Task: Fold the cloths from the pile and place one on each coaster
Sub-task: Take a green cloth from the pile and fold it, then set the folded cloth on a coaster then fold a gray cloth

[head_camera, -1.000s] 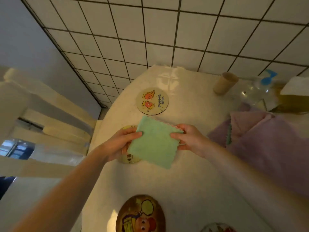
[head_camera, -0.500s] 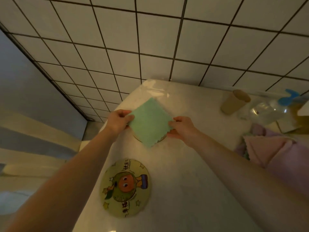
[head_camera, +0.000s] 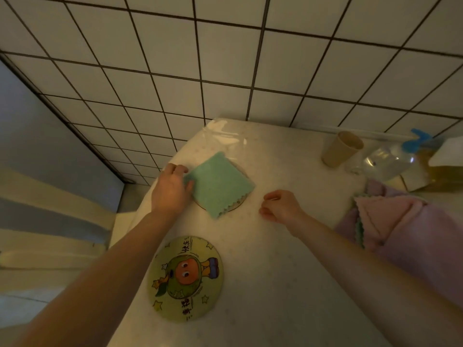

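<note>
- Folded green cloth [head_camera: 218, 184] is lying on the far coaster [head_camera: 238, 203], covering nearly all of it; only a sliver of rim peeks out on the right and near side.
- Left hand [head_camera: 170, 189] sits at the cloth's left edge, thumb touching the corner, fingers loosely curled, not really pinching anything as far as I can see.
- Right hand [head_camera: 280, 206] is off the cloth, to its right over the worktop [head_camera: 275, 271], empty, fingers loosely curled.
- Nearer coaster with the cartoon print [head_camera: 186, 278] is bare.
- Pile of pink and purple cloths [head_camera: 390, 221] is at the right edge, with a paper cup [head_camera: 341, 149] and a plastic bottle [head_camera: 390, 159] beyond it.
</note>
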Available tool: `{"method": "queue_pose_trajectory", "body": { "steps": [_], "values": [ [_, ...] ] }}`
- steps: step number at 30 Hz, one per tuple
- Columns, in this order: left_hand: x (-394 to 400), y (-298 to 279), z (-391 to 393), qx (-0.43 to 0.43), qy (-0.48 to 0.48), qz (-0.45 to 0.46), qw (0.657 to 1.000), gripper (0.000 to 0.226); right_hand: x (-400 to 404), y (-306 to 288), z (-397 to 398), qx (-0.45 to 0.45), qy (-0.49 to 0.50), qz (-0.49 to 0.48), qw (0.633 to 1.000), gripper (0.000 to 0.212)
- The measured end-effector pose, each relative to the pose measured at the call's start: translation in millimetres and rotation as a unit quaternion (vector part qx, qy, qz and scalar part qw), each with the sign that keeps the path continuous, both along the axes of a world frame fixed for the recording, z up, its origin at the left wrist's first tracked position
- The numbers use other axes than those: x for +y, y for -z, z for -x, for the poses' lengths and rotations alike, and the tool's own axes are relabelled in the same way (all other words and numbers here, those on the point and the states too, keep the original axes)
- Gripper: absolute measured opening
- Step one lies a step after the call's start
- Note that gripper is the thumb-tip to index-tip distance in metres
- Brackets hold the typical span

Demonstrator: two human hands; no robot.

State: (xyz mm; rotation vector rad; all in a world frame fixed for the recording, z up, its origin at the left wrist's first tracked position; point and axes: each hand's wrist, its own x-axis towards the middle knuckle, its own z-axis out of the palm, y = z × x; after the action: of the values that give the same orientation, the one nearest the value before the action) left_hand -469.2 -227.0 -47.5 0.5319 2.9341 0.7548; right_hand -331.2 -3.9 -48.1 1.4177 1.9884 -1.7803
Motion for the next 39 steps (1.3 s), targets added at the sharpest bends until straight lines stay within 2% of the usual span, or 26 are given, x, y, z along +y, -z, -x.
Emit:
{"method": "queue_pose_trajectory", "body": {
  "steps": [3, 8, 15, 17, 20, 24, 27, 31, 36, 38, 39],
  "values": [
    [16.2, -14.1, -26.5, 0.008, 0.074, 0.005, 0.997, 0.033, -0.4, -6.9, -45.1, 0.012, -0.018, -0.020, 1.000, 0.013],
    [51.2, -24.2, -92.5, -0.024, 0.155, -0.007, 0.988, 0.029, 6.8, -16.9, -129.6, 0.033, -0.082, -0.135, 0.987, 0.011],
    [117.7, -23.6, -213.9, -0.046, 0.278, 0.011, 0.959, 0.031, 58.3, -25.2, -260.6, 0.052, -0.127, -0.342, 0.929, 0.007],
    [137.9, -25.0, -249.2, -0.037, 0.313, 0.015, 0.949, 0.031, 78.0, -24.0, -297.0, 0.032, -0.144, -0.384, 0.911, 0.006],
    [168.0, -27.4, -296.1, 0.015, 0.367, 0.009, 0.930, 0.030, 102.8, -16.8, -349.5, -0.017, -0.188, -0.447, 0.874, 0.023],
    [208.4, -20.2, -351.1, 0.060, 0.469, 0.010, 0.881, 0.030, 115.0, -9.1, -403.9, -0.030, -0.240, -0.522, 0.818, 0.044],
    [228.0, -14.6, -378.1, 0.063, 0.494, 0.024, 0.867, 0.034, 119.1, -4.7, -417.3, -0.037, -0.279, -0.535, 0.796, 0.044],
    [239.2, -11.3, -396.5, 0.065, 0.497, 0.090, 0.861, 0.045, 126.3, 7.4, -426.1, -0.076, -0.329, -0.508, 0.793, 0.039],
    [247.2, -13.8, -395.6, 0.036, 0.488, 0.122, 0.864, 0.045, 130.8, 4.1, -428.0, -0.025, -0.340, -0.523, 0.781, 0.024],
    [249.9, -15.2, -394.5, 0.029, 0.488, 0.130, 0.863, 0.042, 135.2, -5.3, -426.7, -0.004, -0.318, -0.517, 0.794, 0.011],
    [251.3, -14.4, -393.2, 0.026, 0.491, 0.135, 0.860, 0.040, 139.8, -11.8, -425.6, 0.001, -0.298, -0.505, 0.810, 0.012]
  ]
}}
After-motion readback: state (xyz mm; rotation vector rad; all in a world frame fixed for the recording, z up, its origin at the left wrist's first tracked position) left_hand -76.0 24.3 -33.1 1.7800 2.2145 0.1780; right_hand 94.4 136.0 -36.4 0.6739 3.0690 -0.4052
